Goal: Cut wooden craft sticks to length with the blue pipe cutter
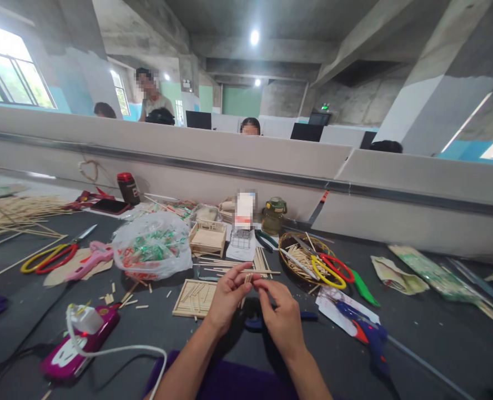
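- well, my left hand [226, 297] clamps thin pale wooden sticks [248, 277], probably keeping them even
- they're above the black desk [146, 328], well short of its far edge
- my right hand [280, 311] curls beside them, perhaps steadying; whether it grips, i can't tell

Looks like a craft workshop: concrete beams [365, 33] above the partition [213, 149], monitors [307, 132] behind it, glue gun [373, 334] before it.

My left grip [227, 294] hides part of the sticks [248, 277] I hold, too small to count. My right grip [282, 313] covers part of the blue tool [308, 316]. The bottom edge cuts the purple cloth [230, 380]; the upright white thing [245, 210] is blurred past reading.
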Demonstrator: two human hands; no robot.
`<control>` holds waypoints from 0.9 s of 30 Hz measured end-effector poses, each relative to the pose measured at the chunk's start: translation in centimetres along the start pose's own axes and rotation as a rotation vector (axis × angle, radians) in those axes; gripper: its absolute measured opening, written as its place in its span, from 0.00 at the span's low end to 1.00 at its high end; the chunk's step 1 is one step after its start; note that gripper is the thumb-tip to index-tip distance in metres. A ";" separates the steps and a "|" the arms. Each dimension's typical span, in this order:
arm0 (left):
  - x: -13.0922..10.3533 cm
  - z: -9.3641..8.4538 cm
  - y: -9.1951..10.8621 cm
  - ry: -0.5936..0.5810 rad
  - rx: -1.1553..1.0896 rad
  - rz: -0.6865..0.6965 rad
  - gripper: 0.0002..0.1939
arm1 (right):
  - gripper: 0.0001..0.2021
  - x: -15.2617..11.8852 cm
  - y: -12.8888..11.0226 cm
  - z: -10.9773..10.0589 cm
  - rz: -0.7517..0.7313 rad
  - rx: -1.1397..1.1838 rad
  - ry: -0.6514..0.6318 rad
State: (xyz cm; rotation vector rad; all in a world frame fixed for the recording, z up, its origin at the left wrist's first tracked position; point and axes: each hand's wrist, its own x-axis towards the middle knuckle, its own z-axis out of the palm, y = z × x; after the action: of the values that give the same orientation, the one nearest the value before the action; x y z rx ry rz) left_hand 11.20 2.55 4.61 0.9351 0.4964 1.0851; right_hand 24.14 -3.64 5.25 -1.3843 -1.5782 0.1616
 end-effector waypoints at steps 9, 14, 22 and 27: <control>0.1 -0.6 -0.5 -0.059 0.022 -0.116 0.36 | 0.13 0.2 1.5 0.8 0.242 0.196 -0.029; 0.1 -0.3 -0.9 -0.124 0.085 -0.113 0.41 | 0.11 0.6 1.3 0.9 0.260 0.320 -0.016; 0.1 -0.1 -1.0 -0.115 0.150 -0.065 0.36 | 0.07 1.1 0.0 0.8 0.251 0.367 -0.004; 0.4 -0.2 -1.2 -0.075 0.169 -0.099 0.32 | 0.06 1.3 0.9 1.3 0.261 0.304 -0.045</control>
State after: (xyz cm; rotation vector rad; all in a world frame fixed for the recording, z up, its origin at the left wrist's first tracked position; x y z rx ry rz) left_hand 11.82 2.82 3.54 1.0845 0.5730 0.9249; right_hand 23.98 -1.67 4.78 -1.3448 -1.3384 0.5707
